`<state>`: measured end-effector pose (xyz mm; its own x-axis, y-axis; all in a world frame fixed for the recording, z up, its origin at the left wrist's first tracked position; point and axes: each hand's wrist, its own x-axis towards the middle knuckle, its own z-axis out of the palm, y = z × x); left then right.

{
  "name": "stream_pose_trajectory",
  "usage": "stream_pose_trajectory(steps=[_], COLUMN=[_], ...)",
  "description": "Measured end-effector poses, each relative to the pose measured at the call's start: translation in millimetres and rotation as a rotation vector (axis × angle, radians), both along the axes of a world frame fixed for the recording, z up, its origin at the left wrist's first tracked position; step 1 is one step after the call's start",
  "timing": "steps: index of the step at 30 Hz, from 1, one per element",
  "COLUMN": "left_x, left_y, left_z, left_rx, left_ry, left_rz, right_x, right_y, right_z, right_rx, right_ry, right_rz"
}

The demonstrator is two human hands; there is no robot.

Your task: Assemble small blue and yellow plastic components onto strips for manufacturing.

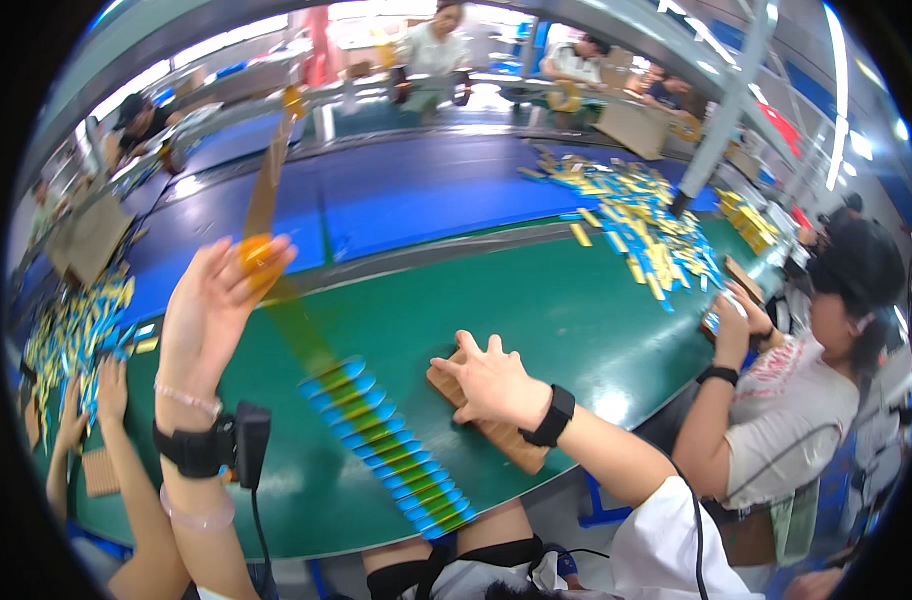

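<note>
My left hand (216, 300) is raised over the table on the left, its fingers bent round a blurred orange-amber piece of tape (259, 252). From there a see-through amber tape strip (308, 335) runs down onto a row of blue flat pieces (386, 445), evenly spaced like rungs. Another amber length (266, 185) stretches away from the hand toward the far side. My right hand (496, 385), fingers spread, rests on a brown grooved block (506, 440) right of the row. Part of the block lies hidden beneath the palm.
Loose blue and yellow pieces are heaped at the right (636, 220) and left (71, 325) of the green table (596, 330). Co-workers' hands reach in on both sides. A blue surface (426, 195) lies beyond, and a grey post (726, 110) stands at the far right.
</note>
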<state>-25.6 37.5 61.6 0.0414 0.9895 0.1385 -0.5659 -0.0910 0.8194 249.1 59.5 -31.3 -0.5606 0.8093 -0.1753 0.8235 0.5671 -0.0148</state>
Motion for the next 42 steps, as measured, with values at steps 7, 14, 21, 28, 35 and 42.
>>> stream_pose_trajectory(steps=[7, 14, 21, 28, 35, 42], left_x=[2, 18, 18, 12, 44, 60], left_y=[-5, -2, -6, -13, -59, -94], left_z=[-14, -5, 0, -28, -49, -79], left_rx=[0.005, -0.018, -0.029, 0.168, -0.111, -0.129], left_ry=[0.074, 0.077, 0.127, 1.356, 0.482, 0.246], left_rz=[0.048, 0.027, 0.073, 0.477, 0.044, 0.003], right_x=[90, 105, -55, -47, -35, -45], right_y=[98, 125, -19, -41, -48, -33], right_z=[-23, -27, 31, 37, 31, 30], right_rx=[0.089, 0.565, -0.987, -1.26, -1.136, -0.996], right_ry=[0.057, -0.043, 1.161, 1.501, 1.555, 1.042], right_rz=[0.005, -0.032, 0.159, -0.084, -0.162, 0.164])
